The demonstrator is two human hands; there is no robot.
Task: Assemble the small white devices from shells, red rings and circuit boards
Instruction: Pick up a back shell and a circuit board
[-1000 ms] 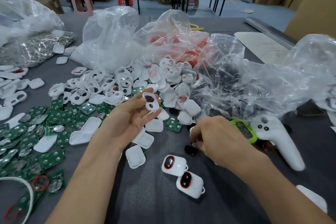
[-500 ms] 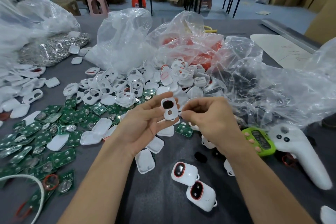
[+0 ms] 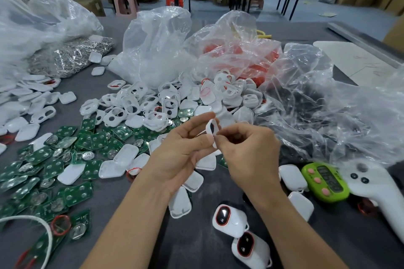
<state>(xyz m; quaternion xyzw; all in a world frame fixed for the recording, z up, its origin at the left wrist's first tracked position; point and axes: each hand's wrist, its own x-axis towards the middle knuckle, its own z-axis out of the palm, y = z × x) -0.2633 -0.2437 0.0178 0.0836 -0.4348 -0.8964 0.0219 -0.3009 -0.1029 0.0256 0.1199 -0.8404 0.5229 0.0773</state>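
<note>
Hands meeting mid-air; left hand (image 3: pixel 181 150) pinching white shell (image 3: pixel 212 130), right hand (image 3: pixel 247 153) fingertips pinching its lower edge

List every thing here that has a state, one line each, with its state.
Small white plastic windowed shell, held off the table, one window dark.
Left hand, holds the shell in its fingertips.
Right hand, pinches the shell's lower edge.
Two red-ringed white devices, assembled, lying side by side.
Green circuit boards, loose, scattered flat.
Green plastic timer, lying face up.
</note>
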